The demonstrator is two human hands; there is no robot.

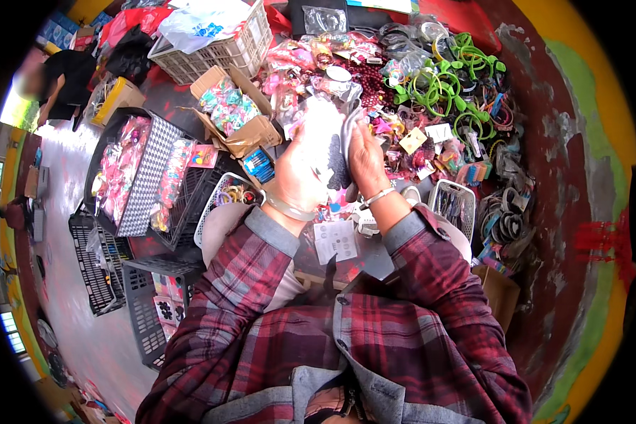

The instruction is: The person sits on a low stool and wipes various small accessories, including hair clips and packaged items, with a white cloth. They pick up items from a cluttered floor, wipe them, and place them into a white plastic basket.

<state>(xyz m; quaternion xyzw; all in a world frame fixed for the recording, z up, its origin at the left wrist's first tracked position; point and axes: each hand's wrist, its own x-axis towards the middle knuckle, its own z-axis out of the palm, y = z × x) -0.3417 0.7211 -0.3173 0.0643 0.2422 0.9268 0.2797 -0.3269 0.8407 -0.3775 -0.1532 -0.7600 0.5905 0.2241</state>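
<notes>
Fingers (360, 138) of the right hand (369, 164) hold grey fabric (347, 131)

left grip (295, 171) partly lost in white glare, held grey item (338, 166) unidentifiable, co-worker's head (32, 81) blurred

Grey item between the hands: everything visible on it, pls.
The grey item runs lengthwise up the picture, between the left hand and the right hand. A paler, smooth-looking strip lies against the right hand's grip; beside it is a darker, textured, fabric-like part. White glare hides its left side, so full shape and left-hand contact can't be told.
</notes>
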